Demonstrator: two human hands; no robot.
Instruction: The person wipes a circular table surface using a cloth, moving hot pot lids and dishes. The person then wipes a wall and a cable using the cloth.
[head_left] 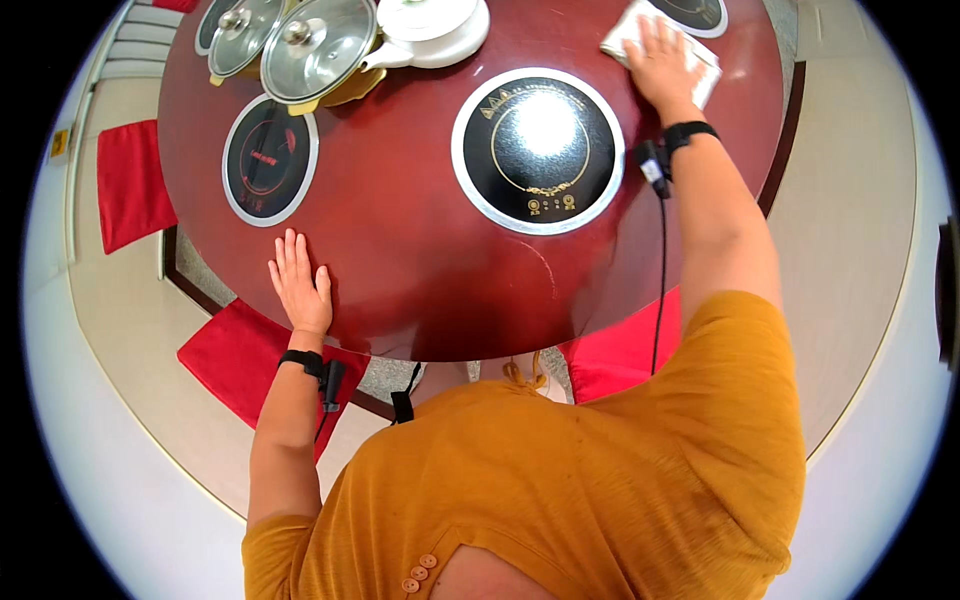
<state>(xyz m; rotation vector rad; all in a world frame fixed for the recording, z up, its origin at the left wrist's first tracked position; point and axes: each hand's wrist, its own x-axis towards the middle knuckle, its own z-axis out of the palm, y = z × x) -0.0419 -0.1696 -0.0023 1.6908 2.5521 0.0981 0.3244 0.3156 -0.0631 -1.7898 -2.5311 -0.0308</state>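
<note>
My left hand lies flat near the front left edge of a round dark-red table, fingers stretched and holding nothing. At the far right, my right hand rests with extended fingers on top of a folded white cloth. The cloth lies on the tabletop, partly covered by the hand, beside a round black cooktop set into the table. Between my hands is a larger round cooktop with a white rim. Another cooktop sits just beyond my left hand.
Two glass-lidded pots with gold-coloured handles and a white lidded pot with a side handle stand at the far left. A black cable hangs from my right wrist. Red-covered seats surround the table.
</note>
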